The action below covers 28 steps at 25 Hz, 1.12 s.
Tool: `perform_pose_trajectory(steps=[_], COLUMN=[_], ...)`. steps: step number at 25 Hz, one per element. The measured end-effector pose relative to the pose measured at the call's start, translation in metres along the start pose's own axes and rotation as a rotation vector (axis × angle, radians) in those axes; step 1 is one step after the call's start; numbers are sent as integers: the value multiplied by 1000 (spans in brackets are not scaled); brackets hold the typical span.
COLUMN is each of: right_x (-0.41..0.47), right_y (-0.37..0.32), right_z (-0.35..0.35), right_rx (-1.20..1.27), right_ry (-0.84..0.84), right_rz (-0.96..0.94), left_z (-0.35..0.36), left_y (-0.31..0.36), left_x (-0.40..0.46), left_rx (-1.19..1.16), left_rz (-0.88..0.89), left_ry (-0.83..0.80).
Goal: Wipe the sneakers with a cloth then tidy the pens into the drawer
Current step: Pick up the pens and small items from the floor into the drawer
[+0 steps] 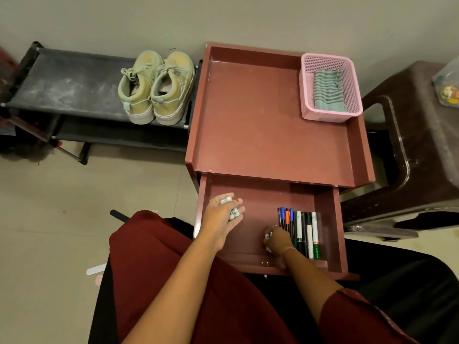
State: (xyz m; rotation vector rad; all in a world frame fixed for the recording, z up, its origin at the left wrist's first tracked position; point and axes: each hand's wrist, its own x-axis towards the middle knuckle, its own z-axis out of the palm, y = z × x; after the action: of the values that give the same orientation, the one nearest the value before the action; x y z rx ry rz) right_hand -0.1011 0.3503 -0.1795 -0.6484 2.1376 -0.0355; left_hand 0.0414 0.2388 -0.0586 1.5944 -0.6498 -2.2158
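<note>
The red drawer point(255, 194) stands pulled open below the cabinet top point(248, 115). Several pens and markers point(308, 234) lie side by side in its right half. My right hand point(277, 240) is inside the drawer with its fingers curled on the near ends of the leftmost pens. Over the drawer's left part hovers my left hand point(222, 216), fingers relaxed and spread, white tape on the fingertips, holding nothing. The pair of pale green sneakers point(156, 88) sits on the black shoe rack point(62, 83). A striped grey cloth point(329, 90) lies in the pink basket point(305, 95).
The basket stands at the cabinet top's back right corner. A dark brown plastic stool point(422, 145) is on the right, with a clear jar point(448, 88) on it. Beige floor tiles lie to the left; my red-clothed lap fills the bottom.
</note>
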Motion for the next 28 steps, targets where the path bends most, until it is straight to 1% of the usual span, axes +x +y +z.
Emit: perform_pose_trajectory(steps=[4, 7, 10, 15, 20, 22, 24, 26, 28], right_x=[4, 6, 7, 8, 13, 17, 20, 24, 26], right_y=[3, 6, 11, 18, 32, 34, 29, 23, 14], right_z=[3, 2, 2, -4, -9, -13, -20, -25, -27], right_rx=[-19, -69, -63, -92, -218, -212, -173, -165, -226], right_ry=[22, 43, 61, 133, 154, 167, 147, 51, -58], right_rz=[64, 42, 49, 50, 53, 54, -21, -182, -313], left_z=[1, 2, 5, 7, 8, 8, 8, 8, 8], left_y=[1, 2, 1, 1, 1, 1, 2, 2, 3], left_x=[1, 0, -1, -2, -2, -1, -1, -1, -1], left_rx=[-5, -12, -10, -1, 0, 0, 0, 0, 0], left_rz=[4, 10, 13, 12, 13, 14, 14, 14, 14], left_ry=[-8, -11, -12, -15, -18, -16, -15, -17, -21])
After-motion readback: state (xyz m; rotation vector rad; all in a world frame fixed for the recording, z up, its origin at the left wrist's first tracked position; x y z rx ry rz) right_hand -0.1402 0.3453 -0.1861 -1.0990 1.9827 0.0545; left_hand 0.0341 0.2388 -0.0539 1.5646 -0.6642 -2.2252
